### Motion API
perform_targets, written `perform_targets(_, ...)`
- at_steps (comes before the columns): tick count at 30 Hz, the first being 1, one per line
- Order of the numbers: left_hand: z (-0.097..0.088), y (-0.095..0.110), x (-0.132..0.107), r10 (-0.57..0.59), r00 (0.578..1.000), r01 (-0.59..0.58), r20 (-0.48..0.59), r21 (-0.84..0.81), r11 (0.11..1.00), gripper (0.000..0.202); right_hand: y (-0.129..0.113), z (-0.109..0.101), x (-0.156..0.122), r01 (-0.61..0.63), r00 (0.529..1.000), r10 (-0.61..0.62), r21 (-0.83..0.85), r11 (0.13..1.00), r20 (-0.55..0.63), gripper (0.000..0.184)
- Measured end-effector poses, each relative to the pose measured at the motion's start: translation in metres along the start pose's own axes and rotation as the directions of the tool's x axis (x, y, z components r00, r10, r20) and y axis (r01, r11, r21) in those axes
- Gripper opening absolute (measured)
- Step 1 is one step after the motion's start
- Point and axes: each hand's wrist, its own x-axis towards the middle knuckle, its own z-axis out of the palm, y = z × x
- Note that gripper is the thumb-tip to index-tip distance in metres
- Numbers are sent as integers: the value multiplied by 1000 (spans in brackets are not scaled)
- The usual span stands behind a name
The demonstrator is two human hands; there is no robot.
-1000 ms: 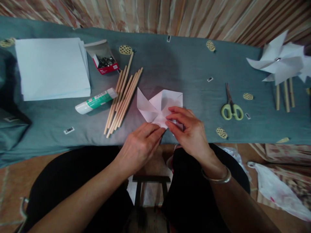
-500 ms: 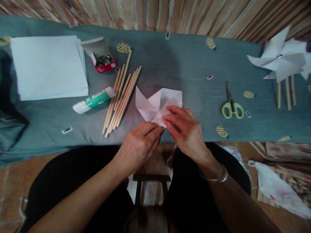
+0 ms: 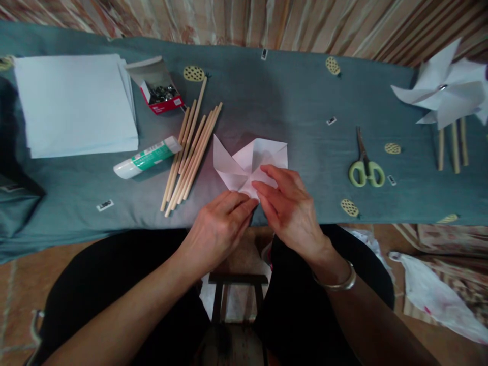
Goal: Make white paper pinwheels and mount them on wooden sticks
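Note:
A white paper pinwheel (image 3: 244,161), its blades folded in toward the middle, lies at the table's front edge. My left hand (image 3: 224,218) is closed on its near edge, thumb and fingers pressed together on the paper. From the right, my right hand (image 3: 292,208) is closed on the same pinwheel, its bent fingertips against the paper near the centre. The near right part of the paper is hidden under the fingers. Left of the pinwheel lie several thin wooden sticks (image 3: 190,157).
A white and green glue stick (image 3: 148,157), a red box of metal pins (image 3: 163,96) and a stack of white paper (image 3: 76,107) are on the left. Green-handled scissors (image 3: 366,172) lie on the right. Beyond them are finished pinwheels (image 3: 442,96) on sticks.
My right fingers have shifted slightly left over the middle of the pinwheel. My left hand stays in place on the paper edge.

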Motion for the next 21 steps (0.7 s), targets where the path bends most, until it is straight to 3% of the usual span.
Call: perform_targets(21, -1, 0, 1, -11, 1000, 11, 22, -17, 1000, 23, -4, 3, 0, 31, 999, -28, -113, 993, 25, 31)
